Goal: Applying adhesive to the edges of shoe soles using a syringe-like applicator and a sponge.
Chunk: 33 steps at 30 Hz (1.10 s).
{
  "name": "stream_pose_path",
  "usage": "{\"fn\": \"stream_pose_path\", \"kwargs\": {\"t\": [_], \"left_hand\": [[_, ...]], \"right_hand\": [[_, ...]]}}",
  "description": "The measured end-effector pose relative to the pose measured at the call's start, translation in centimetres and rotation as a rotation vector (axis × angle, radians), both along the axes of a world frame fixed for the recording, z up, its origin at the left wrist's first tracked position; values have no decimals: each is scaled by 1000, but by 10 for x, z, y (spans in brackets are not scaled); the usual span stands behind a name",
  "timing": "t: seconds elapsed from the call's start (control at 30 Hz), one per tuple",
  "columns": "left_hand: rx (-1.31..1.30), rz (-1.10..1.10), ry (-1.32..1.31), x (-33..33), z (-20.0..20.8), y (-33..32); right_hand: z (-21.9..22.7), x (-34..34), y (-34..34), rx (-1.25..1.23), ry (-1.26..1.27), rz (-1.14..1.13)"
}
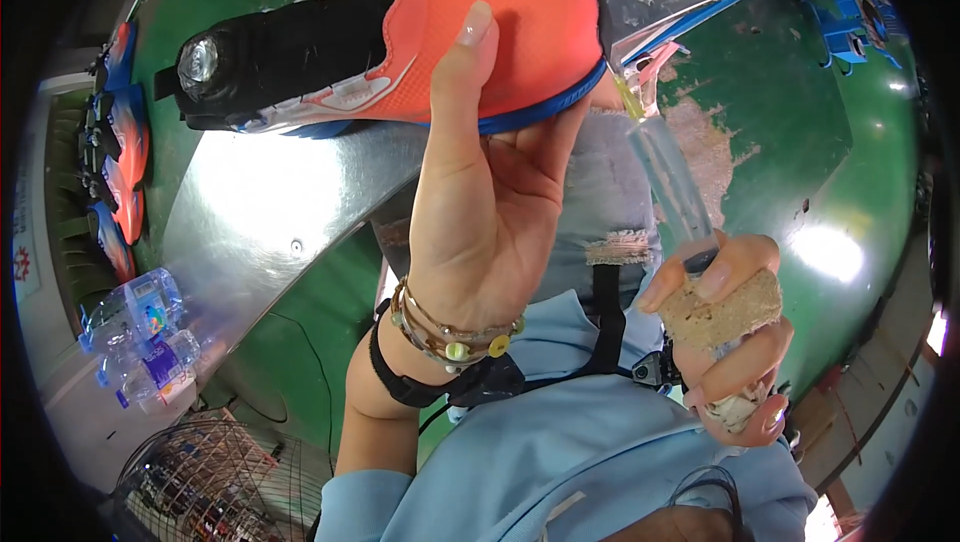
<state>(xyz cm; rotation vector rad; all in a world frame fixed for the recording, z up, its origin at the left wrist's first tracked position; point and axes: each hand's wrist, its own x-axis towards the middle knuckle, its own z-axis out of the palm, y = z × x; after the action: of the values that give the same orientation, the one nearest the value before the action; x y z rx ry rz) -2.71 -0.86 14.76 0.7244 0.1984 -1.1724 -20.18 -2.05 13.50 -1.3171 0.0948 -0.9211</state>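
An orange sports shoe (500, 17) with a blue sole and black collar lies sideways across the top of the view, toe to the right. My left hand (490, 192) grips it from below, thumb pressed on the orange upper. A shiny rounded piece (200, 62) fills the heel opening. My right hand (745, 312), at the right, is closed around a clear-handled brush (670, 177) whose yellowish tip points up at the shoe's toe edge. Whether the tip touches the shoe I cannot tell. That same hand also holds a tan porous block (720, 310) and a crumpled whitish wad (738, 407).
Several orange and blue shoes (128, 162) line a rack at the far left. Plastic bottles (150, 332) stand on the metal bench (270, 192). A wire-caged fan (220, 472) is at lower left. Blue clamp-like parts (860, 22) lie at upper right on the green floor (790, 142).
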Motion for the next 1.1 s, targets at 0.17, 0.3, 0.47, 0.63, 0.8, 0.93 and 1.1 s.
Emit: {"fn": "stream_pose_path", "kwargs": {"t": [0.17,0.3,0.47,0.63,0.8,0.93,1.1], "left_hand": [[9,-38,29,5,1,0],[-74,-85,-169,50,-21,3],[-2,302,-270,246,-41,26],[327,913,-607,366,-54,84],[166,264,-812,368,-50,40],[258,47,-692,384,-51,-46],[322,-164,-606,404,-71,-154]], "right_hand": [[-7,1,4,50,-82,-39],[-6,-3,-13,-145,-185,-321],[12,-18,-25,-66,7,-602],[-4,-7,-53,-189,198,-629],[-33,20,-97,-65,177,-657],[-50,38,-134,-140,215,-718],[-66,40,-155,-47,272,-621]]}}
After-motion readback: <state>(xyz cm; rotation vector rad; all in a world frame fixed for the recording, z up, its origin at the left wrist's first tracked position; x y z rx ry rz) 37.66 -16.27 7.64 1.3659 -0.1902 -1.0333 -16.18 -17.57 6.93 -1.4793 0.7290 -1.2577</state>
